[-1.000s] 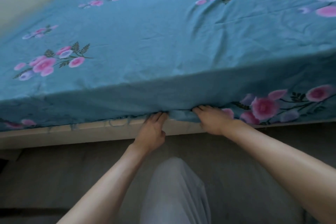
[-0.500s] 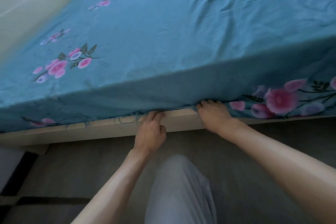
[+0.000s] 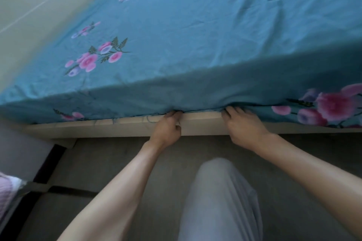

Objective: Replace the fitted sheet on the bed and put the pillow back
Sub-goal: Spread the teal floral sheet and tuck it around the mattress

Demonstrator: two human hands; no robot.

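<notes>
At the lower hem of the fitted sheet (image 3: 195, 31), where it meets the pale bed frame (image 3: 201, 121), the cloth is pinched by the curled fingers of the left hand (image 3: 166, 131). Just to its right, the same hem is gripped by the right hand (image 3: 244, 129), its fingertips hidden under the edge. The blue sheet, printed with pink flowers, is spread over the top and side of the mattress, slightly creased. A grey-clad knee (image 3: 221, 197) is seen below the arms, above the grey floor (image 3: 109, 162).
</notes>
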